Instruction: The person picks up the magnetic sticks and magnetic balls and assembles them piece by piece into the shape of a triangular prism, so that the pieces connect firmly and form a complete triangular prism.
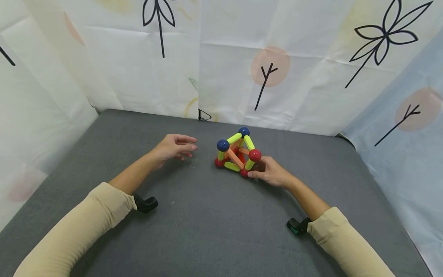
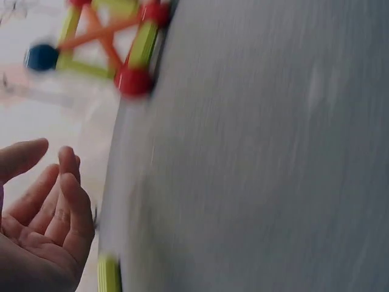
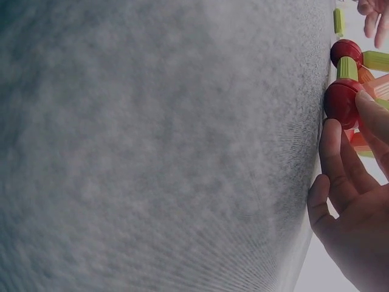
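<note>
A toy stick-and-ball frame (image 1: 235,164), built from yellow-green and orange sticks, stands on the grey table. Dark blue balls (image 1: 223,145) top its far and left corners, while a red ball (image 1: 255,155) sits at the upper right. My right hand (image 1: 271,172) has the lower front red ball (image 3: 342,103) pinched between thumb and fingers. To the left of the frame and apart from it, my left hand (image 1: 174,147) hovers with relaxed fingers and holds nothing. Near that hand lies a loose yellow-green stick (image 2: 109,274), hidden from the head view.
The grey table (image 1: 207,231) ends at a white patterned cloth (image 1: 225,77) hung behind it, and further cloth hangs on both sides. Black wrist devices (image 1: 145,204) are worn at both sleeve cuffs.
</note>
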{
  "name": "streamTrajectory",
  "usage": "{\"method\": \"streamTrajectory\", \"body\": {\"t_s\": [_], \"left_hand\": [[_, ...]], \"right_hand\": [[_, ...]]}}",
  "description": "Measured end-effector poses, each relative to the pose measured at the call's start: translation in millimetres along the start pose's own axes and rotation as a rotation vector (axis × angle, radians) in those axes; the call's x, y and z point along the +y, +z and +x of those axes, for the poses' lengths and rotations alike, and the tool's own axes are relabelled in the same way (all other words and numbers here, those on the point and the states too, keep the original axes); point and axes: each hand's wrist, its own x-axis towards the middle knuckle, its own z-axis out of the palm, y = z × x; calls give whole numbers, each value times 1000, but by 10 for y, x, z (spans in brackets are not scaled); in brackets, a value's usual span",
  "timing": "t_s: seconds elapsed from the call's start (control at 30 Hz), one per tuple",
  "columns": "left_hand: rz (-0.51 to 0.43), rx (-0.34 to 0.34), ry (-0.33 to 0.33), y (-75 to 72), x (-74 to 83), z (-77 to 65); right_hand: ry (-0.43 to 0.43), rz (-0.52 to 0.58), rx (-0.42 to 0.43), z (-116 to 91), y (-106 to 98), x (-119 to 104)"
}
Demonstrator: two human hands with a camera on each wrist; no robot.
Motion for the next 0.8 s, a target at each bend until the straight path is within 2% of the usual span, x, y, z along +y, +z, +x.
{"method": "streamTrajectory", "body": {"t_s": [0.17, 0.27, 0.4, 0.63, 0.7, 0.8], "left_hand": [[229, 231, 119, -257, -146, 57], [373, 322, 166, -322, -194, 75], [482, 316, 165, -373, -234, 82], [515, 292, 110, -462, -335, 143], [511, 297, 123, -469, -353, 159], [456, 308, 205, -431, -322, 171]], "right_hand": [[-10, 4, 3, -8, -2, 10], [-11, 5, 2, -7, -1, 7], [0, 6, -1, -6, 3, -1], [10, 20, -4, -5, 5, -5], [15, 20, -5, -5, 4, -6], [22, 16, -6, -5, -2, -5]]}}
